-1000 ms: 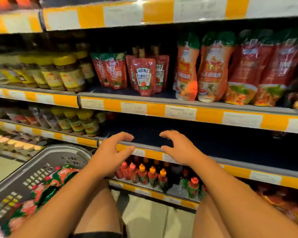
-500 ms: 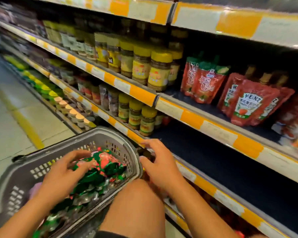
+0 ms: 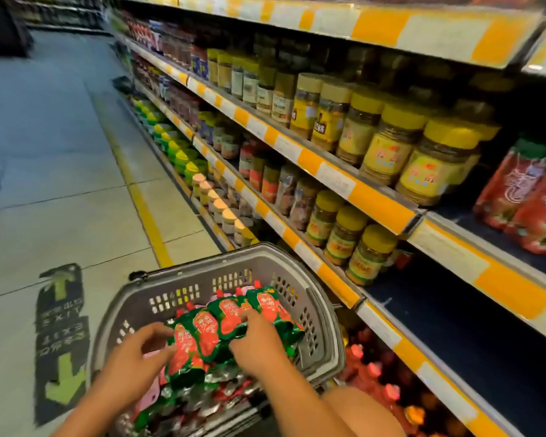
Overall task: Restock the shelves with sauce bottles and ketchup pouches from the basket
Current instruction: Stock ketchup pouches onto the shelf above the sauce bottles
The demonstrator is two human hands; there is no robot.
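Down at the lower edge both forearms are cut off, and much of the pile inside the grey plastic basket (image 3: pixel 265 269) lies hidden under the two hands. Its walls are perforated with small slots and its rim curves round. The ketchup pouches (image 3: pixel 221 326) are glossy and crinkled, red with green edging, several fanned out on top of the heap; their print is too blurred to read. The left hand (image 3: pixel 133 370) has its fingers curled against the left side of the fanned pouches; whether it pinches one cannot be told. The right hand (image 3: pixel 259 345) lies on top of them with fingers bent and slightly spread. On the dark blue shelf (image 3: pixel 454 326) to the right, bare board shows. Below it, red-capped sauce bottles (image 3: pixel 372 370) stand, dim and partly cut off. Yellow-lidded jars (image 3: pixel 435 162) fill the shelf above.
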